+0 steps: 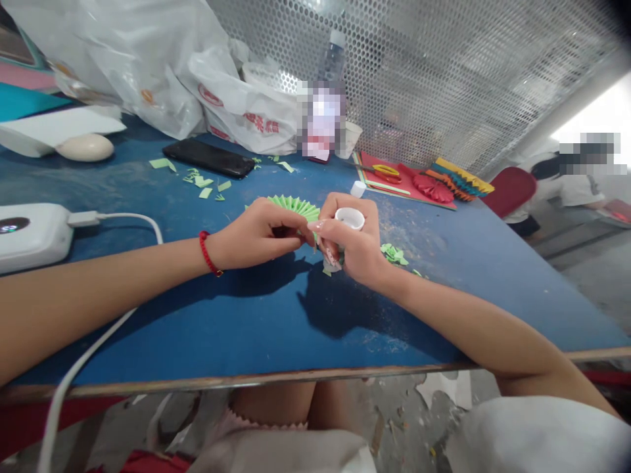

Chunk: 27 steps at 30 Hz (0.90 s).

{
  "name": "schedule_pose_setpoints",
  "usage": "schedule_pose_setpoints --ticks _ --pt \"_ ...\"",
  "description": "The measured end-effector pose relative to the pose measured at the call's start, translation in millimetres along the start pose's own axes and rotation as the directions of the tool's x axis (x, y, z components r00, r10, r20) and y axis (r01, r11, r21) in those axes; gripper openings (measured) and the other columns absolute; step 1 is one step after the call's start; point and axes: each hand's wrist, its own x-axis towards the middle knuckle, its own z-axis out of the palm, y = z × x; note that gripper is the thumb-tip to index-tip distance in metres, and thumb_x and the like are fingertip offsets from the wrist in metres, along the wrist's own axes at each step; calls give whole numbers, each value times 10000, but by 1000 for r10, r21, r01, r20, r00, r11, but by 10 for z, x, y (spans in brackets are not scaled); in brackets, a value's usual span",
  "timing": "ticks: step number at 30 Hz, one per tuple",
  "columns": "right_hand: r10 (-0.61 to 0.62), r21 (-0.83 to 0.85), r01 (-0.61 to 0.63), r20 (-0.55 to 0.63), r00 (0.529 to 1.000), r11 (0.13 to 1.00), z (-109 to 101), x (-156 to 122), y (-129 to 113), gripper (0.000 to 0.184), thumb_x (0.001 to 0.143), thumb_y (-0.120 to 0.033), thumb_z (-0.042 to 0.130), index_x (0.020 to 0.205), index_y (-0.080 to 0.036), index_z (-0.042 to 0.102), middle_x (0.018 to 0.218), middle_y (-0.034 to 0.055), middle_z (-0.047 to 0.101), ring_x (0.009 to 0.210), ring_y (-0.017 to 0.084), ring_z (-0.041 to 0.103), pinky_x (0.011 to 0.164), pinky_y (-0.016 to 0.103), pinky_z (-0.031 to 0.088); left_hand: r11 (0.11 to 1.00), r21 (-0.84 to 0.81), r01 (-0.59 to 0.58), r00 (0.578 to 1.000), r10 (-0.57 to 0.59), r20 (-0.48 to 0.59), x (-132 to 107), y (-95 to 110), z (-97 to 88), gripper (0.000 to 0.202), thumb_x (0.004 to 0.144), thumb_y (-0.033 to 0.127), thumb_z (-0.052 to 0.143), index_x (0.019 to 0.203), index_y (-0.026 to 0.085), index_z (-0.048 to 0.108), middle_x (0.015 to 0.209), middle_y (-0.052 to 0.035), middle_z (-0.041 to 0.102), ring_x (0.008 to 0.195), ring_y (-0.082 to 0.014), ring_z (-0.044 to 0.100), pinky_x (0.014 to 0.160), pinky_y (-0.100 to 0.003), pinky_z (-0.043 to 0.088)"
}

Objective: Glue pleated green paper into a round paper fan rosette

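My left hand, with a red cord bracelet at its wrist, is closed over a light-green pleated paper fan. The folds spread out behind its fingers; its near part is hidden. My right hand is wrapped round a white tube that looks like a glue stick, its round hollow end facing up. The tube's lower end is mostly hidden by the fingers. The fingertips of both hands meet at the fan's right side. A small white cap stands on the table just behind my right hand.
Green paper scraps lie on the blue table. Behind are a black phone, plastic bags, a bottle, yellow-handled scissors and red paper. A white power bank trails a cable leftward. Another person sits far right.
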Motion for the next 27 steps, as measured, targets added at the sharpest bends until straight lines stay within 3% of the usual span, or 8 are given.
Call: schedule_pose_setpoints --ticks 9,13,16,19,23,27 --pt "54 48 -57 52 997 997 5 -83 -38 305 781 -284 741 591 -202 517 407 -98 470 331 59 401 355 208 329 1000 23 5 1000 -6 19 3 12 -18 185 822 184 586 699 118 708 506 47 554 464 -37 426 455 -130 318" --pt "60 52 -63 59 996 997 -34 -65 -80 286 795 -263 738 604 -198 535 409 -96 471 335 60 398 360 208 320 994 -29 102 995 -102 16 9 52 -13 150 828 187 581 735 127 681 467 66 499 424 -39 412 434 -136 310" --pt "-14 110 9 42 999 994 -60 -35 -166 260 824 -218 702 621 -200 541 410 -85 478 345 75 394 373 228 307 973 -119 197 978 -187 88 10 80 -6 128 829 185 575 829 129 690 487 68 508 407 -50 455 429 -142 343" --pt "-98 146 97 1 995 985 -59 -29 -267 256 827 -218 703 628 -209 542 416 -80 480 352 84 395 394 245 331 919 -251 305 947 -265 179 22 136 12 162 842 190 539 871 135 688 510 53 533 429 -67 496 440 -148 384" --pt "-134 146 135 -17 991 980 -43 -58 -367 279 812 -272 722 611 -215 537 415 -71 480 342 96 412 386 257 339 758 -415 503 861 -400 313 56 272 49 235 864 225 480 742 137 661 537 13 550 476 -87 514 418 -153 391" --pt "-112 166 116 -32 993 979 -25 -85 -447 282 771 -245 732 587 -220 520 396 -73 481 316 94 398 361 257 304 690 -448 568 822 -451 348 68 366 74 255 868 277 535 692 143 661 543 9 553 494 -77 499 425 -141 386"
